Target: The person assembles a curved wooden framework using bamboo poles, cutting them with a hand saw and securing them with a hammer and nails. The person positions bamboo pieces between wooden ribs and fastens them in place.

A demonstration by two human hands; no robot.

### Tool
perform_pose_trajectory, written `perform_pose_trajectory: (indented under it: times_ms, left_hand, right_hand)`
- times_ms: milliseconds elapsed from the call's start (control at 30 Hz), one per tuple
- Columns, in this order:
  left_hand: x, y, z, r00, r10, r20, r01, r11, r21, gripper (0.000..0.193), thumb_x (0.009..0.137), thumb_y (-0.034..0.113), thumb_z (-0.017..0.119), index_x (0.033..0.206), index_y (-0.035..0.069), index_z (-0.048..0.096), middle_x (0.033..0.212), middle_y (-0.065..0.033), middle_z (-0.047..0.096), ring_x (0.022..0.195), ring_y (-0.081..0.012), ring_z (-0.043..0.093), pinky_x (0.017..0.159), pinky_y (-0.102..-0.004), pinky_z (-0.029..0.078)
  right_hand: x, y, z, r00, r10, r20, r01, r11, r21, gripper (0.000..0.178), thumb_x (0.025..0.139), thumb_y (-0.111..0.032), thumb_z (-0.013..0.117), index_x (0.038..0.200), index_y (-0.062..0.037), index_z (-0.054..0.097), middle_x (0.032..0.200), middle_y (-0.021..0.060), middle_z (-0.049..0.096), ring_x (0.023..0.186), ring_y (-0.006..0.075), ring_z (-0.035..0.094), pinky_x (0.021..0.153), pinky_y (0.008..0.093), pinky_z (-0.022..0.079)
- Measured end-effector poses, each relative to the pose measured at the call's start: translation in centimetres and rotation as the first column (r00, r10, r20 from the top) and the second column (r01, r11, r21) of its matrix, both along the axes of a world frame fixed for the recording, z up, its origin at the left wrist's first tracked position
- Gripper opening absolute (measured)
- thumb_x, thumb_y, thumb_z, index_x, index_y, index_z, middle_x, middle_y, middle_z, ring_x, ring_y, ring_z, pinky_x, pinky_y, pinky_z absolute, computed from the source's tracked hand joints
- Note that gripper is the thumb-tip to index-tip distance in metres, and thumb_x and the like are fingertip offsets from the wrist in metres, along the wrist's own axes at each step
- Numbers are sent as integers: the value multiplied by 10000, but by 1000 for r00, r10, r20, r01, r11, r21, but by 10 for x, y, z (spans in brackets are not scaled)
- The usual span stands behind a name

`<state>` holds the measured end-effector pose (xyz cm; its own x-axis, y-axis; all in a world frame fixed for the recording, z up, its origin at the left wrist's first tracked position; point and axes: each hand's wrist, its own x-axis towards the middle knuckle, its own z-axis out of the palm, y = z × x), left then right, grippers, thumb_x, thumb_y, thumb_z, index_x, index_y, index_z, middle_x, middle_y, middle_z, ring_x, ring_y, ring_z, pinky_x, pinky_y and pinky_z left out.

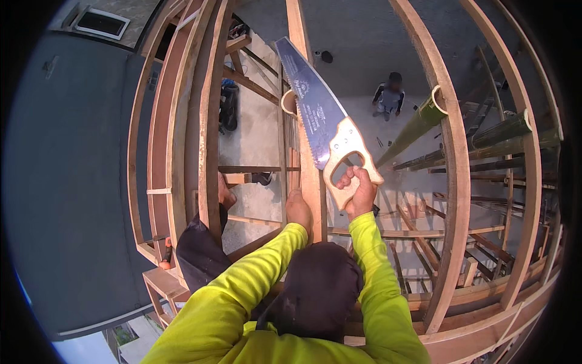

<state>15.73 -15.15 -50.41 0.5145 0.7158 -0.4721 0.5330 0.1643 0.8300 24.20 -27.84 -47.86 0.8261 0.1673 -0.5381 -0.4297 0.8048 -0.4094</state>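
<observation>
The right hand (360, 191) wraps the handle of the handsaw (312, 100), its blade slanting far-left over the beam (313, 203); the left hand (299, 209) rests on that beam, fingers hidden, grip unclear. Good sawing would want steady bracing, fingers clear of the teeth. Whether teeth touch wood is unclear.

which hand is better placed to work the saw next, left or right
Probably the right hand: it is closed around the pale wooden handle of the saw. The left hand is at the wooden beam, away from that handle.
</observation>
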Motion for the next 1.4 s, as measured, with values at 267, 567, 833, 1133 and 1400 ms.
perform_pose_trajectory:
  times_ms: [267, 567, 833, 1133, 1400]
  left_hand:
    - [-20, 10, -18, 995, -10, -98, 7, 999, -38, 405, 978, 213, 354, 1087, -50, 642, 1022, -176, 674, 952, -278, 610, 901, -332, 450]
    - [2, 12, -17, 993, 15, -117, -15, 1000, 1, 415, 983, 248, 367, 1042, -62, 637, 967, -165, 658, 920, -264, 594, 892, -339, 443]
    - [-8, 15, -31, 996, -82, -46, 81, 997, -12, 369, 978, 167, 310, 1005, -7, 634, 1004, -107, 683, 888, -204, 622, 840, -302, 473]
    - [3, 6, -10, 999, -33, -6, 32, 997, -75, 379, 980, 177, 322, 1044, -13, 643, 995, -118, 692, 881, -218, 633, 848, -315, 483]
    - [8, 22, -28, 999, 38, 1, -38, 996, -84, 390, 1009, 226, 351, 1015, -52, 623, 939, -115, 645, 879, -215, 576, 858, -319, 447]
  right_hand:
    - [-66, -40, -20, 992, 101, -73, -93, 989, 116, 152, 894, -200, 551, 823, -73, 509, 731, 28, 447, 624, 148, 447, 585, 347, 450]
    - [0, 23, 0, 999, 37, 12, -38, 999, 23, 125, 890, -144, 570, 830, -39, 535, 754, 39, 482, 656, 171, 481, 600, 358, 467]
    - [25, 20, -5, 995, 82, -59, -79, 996, 51, 389, 873, -104, 546, 1255, -48, 496, 737, 28, 439, 611, 144, 450, 591, 351, 441]
    - [16, 14, -4, 999, 31, -45, -29, 999, 31, 169, 874, -118, 576, 1012, -29, 538, 732, 32, 464, 610, 161, 452, 581, 349, 439]
    - [-55, -58, 0, 980, 191, -62, -179, 971, 156, 458, 873, -118, 540, 1325, -76, 479, 733, 9, 421, 597, 138, 436, 576, 324, 457]
